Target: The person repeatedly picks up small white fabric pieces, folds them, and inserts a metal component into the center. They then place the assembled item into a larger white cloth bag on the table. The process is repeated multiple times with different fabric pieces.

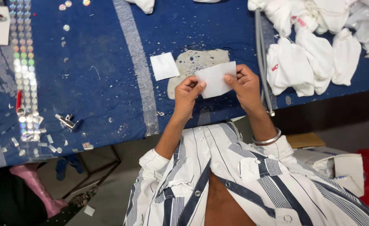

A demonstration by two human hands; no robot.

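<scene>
- Blue cloth covered the counter (92, 83), scuffed and flecked with scraps, with a worn grey patch (197, 62) right in front of me.
- I held a small white paper piece (215, 79) just above that patch, lifted off the cloth so both edges were free to work.
- My left hand (187, 96) had its grip pressed together on the piece's left edge, thumb on top, fingers curled behind.
- My right hand (245, 86) pinched the right edge the same way, so the piece stayed stretched flat between the two.
- A second white square (164, 66) lay flat on the counter just left of the patch, near but apart from my hands.
- White folded cloths (310, 62) sat heaped at the right end, well apart from the paper.
- A grey hose (259, 54) ran down the counter between my right hand and that heap.
- Shiny round stickers on a strip (23, 62) lay far to the left, with a small metal fitting (67, 121) near the front edge.
</scene>
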